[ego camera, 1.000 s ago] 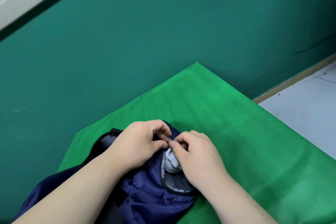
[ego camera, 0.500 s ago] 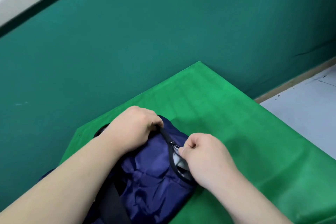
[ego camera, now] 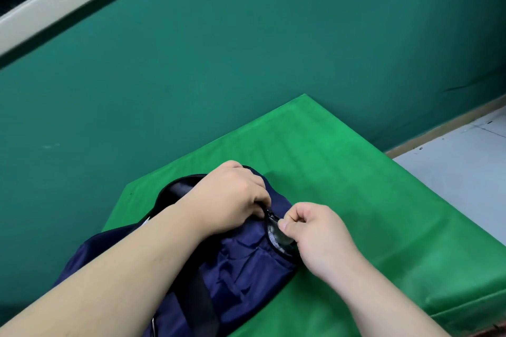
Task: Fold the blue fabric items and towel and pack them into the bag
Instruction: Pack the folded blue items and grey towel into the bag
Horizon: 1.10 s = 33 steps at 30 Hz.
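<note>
**As the zip is drawn, the bag is being closed**

Whereas a rounded pale item was plainly seen in the mouth of the bag [ego camera: 246,276] a second ago, only a grey sliver of the opening [ego camera: 276,238] is left showing now. The two hands, then pinched together over that mouth, have been drawn a little apart. The left hand [ego camera: 232,200] is curled tight on the bag's upper edge. The right hand [ego camera: 315,230] is pinched, thumb against forefinger, on what is taken to be the zip pull [ego camera: 273,217]. A short dark line of closed zip is stretched between them. From this it is judged that packing is finished and closing is under way, with the lower part of the opening not yet shut.

The bag is made of thin navy cloth, creased and slightly glossy, with a flat black strap [ego camera: 200,301] across it. It is laid at the near left of the bench [ego camera: 356,186], which is covered in smooth bright green sheeting. A matte teal wall [ego camera: 246,76] is seen behind, and pale floor [ego camera: 465,159] to the right.
</note>
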Each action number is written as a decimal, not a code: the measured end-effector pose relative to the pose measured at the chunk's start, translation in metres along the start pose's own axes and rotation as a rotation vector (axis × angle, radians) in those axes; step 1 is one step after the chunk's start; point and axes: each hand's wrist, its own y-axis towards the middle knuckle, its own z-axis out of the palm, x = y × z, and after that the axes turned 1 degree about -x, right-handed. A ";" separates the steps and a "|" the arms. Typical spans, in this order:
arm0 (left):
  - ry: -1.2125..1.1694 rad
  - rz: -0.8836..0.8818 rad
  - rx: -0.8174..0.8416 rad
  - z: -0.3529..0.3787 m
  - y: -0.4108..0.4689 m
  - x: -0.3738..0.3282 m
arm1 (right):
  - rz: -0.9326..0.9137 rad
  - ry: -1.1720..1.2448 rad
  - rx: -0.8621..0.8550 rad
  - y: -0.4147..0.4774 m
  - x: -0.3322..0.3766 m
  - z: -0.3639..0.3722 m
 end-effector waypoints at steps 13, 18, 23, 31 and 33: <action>0.095 -0.165 0.041 -0.030 -0.015 -0.010 | -0.014 0.010 0.069 -0.002 -0.019 -0.008; 0.200 -0.007 0.086 0.000 -0.009 -0.038 | -0.004 0.151 0.118 -0.002 -0.019 -0.011; 0.125 -0.068 0.011 0.007 -0.013 -0.027 | -0.026 -0.013 0.084 0.001 -0.026 -0.010; 0.001 -0.237 -0.026 -0.021 -0.039 0.004 | 0.013 -0.370 0.038 0.012 -0.033 -0.009; -0.008 -0.250 -0.030 -0.021 -0.042 0.003 | 0.017 -0.419 0.033 0.013 -0.033 -0.008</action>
